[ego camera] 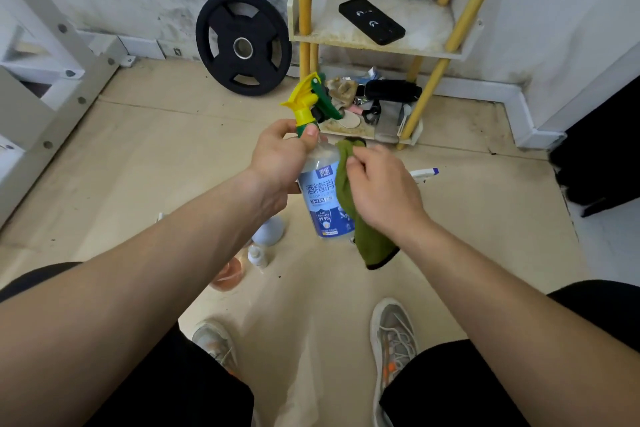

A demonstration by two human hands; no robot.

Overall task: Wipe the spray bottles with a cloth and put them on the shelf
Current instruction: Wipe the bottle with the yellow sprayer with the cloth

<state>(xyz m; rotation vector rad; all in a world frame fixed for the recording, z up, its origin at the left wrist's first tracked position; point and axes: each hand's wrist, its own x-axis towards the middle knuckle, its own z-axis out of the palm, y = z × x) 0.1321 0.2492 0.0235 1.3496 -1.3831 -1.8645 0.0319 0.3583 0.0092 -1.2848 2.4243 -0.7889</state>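
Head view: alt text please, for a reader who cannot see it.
The left hand grips a blue-labelled spray bottle by its neck while the right hand holds a green cloth against its side. A yellow-legged shelf stands ahead.

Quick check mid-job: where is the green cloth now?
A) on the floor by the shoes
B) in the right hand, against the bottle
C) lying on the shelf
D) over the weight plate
B: the right hand holds the green cloth against the spray bottle that the left hand grips.
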